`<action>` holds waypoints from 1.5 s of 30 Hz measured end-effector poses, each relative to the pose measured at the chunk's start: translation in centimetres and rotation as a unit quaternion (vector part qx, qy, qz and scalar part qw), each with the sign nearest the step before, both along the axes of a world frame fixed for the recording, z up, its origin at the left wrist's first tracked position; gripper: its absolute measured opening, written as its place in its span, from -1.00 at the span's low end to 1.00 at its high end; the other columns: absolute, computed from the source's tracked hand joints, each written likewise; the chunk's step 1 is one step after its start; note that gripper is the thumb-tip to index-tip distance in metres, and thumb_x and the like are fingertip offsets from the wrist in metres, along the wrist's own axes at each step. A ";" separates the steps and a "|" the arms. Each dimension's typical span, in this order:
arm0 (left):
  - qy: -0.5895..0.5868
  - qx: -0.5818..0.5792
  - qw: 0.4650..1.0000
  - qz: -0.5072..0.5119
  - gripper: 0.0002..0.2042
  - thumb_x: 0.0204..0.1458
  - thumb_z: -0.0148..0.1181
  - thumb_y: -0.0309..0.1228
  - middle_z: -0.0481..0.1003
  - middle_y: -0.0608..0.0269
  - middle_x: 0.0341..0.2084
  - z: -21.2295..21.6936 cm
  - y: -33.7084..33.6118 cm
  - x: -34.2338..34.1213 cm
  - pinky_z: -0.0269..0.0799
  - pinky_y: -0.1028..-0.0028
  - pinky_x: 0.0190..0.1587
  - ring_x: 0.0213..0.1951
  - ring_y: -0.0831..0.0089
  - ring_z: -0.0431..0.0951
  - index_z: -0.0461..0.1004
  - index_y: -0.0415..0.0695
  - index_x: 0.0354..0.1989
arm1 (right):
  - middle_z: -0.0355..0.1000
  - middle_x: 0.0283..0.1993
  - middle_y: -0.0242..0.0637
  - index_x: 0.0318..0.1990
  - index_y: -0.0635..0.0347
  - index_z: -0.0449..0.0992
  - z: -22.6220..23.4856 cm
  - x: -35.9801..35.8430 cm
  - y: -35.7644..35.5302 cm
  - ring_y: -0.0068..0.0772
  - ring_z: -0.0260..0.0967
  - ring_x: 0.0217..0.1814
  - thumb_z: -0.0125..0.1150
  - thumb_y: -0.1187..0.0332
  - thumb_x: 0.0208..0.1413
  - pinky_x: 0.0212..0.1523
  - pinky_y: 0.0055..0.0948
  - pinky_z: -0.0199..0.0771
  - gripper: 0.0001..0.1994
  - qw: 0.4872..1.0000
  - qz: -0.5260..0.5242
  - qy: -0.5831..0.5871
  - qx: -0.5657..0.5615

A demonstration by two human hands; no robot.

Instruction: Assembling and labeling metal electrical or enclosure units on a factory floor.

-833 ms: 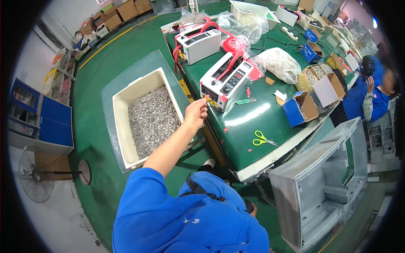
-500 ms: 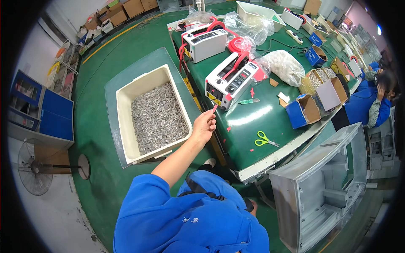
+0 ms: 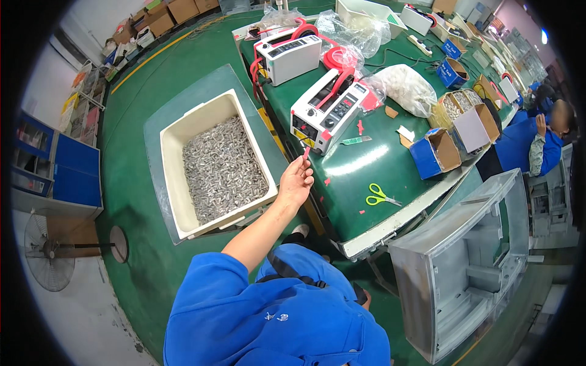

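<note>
My left hand [image 3: 295,182] is raised over the gap between the bin and the green table [image 3: 354,168]. Its fingertips pinch a short red tape strip [image 3: 306,153]. The hand is just below the front of a white tape dispenser [image 3: 326,110] with a red tape roll. A second white tape dispenser [image 3: 295,56] stands behind it. To the hand's left, a cream bin [image 3: 173,158] holds several small metal parts [image 3: 223,168]. My right hand is out of sight.
Green scissors [image 3: 379,196] lie near the table's front edge. Blue cardboard boxes [image 3: 434,152], plastic bags and tape scraps cover the table. A grey plastic housing [image 3: 464,268] stands at right. Another person in blue [image 3: 531,137] sits far right. A floor fan [image 3: 52,250] stands at left.
My left hand has drawn back from the dispenser's front toward me, taking the short red strip with it.
</note>
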State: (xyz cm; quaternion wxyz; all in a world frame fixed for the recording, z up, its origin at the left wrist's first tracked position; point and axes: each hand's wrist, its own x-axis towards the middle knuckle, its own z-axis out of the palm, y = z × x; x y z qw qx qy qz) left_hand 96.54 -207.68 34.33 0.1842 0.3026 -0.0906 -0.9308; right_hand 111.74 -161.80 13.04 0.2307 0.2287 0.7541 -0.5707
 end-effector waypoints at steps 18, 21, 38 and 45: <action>-0.134 -0.121 0.974 0.135 -0.60 -0.12 0.11 -0.52 0.33 0.33 -0.44 -1.6 -2.5 -6.5 0.19 0.61 -0.60 -0.51 0.54 0.33 0.14 -0.10 -0.09 | 0.42 -0.44 -0.26 -0.40 0.30 0.49 -1.9 0.6 -0.9 -0.48 0.33 -0.41 0.02 0.41 -0.06 -0.35 -0.54 0.32 -0.84 0.998 -0.039 -0.033 0.022; -0.181 -0.115 0.959 0.185 -0.49 -0.16 0.13 -0.57 0.35 0.26 -0.47 -2.6 -4.0 -8.8 0.20 0.59 -0.60 -0.53 0.51 0.35 0.06 -0.15 -0.01 | 0.43 -0.43 -0.27 -0.41 0.28 0.50 -2.7 0.6 -0.5 -0.48 0.34 -0.40 0.01 0.42 -0.07 -0.33 -0.55 0.32 -0.85 0.998 -0.009 -0.005 0.059; -0.179 -0.111 0.958 0.195 -0.51 -0.21 0.19 -0.58 0.35 0.30 -0.57 -2.4 -4.0 -8.7 0.13 0.65 -0.66 -0.64 0.60 0.28 0.16 -0.26 -0.05 | 0.41 -0.49 -0.27 -0.41 0.34 0.46 -2.5 2.0 -2.2 -0.51 0.34 -0.48 0.02 0.42 -0.04 -0.45 -0.55 0.36 -0.85 0.994 -0.095 -0.058 -0.010; -0.046 -0.097 0.988 0.113 -0.55 -0.04 0.02 -0.47 0.40 0.25 -0.39 -0.6 -1.3 -4.7 0.22 0.61 -0.50 -0.50 0.57 0.30 0.04 -0.13 0.04 | 0.40 -0.50 -0.27 -0.43 0.34 0.45 -2.2 1.1 -2.8 -0.50 0.34 -0.51 0.00 0.43 -0.06 -0.49 -0.56 0.36 -0.85 0.997 -0.067 -0.038 -0.007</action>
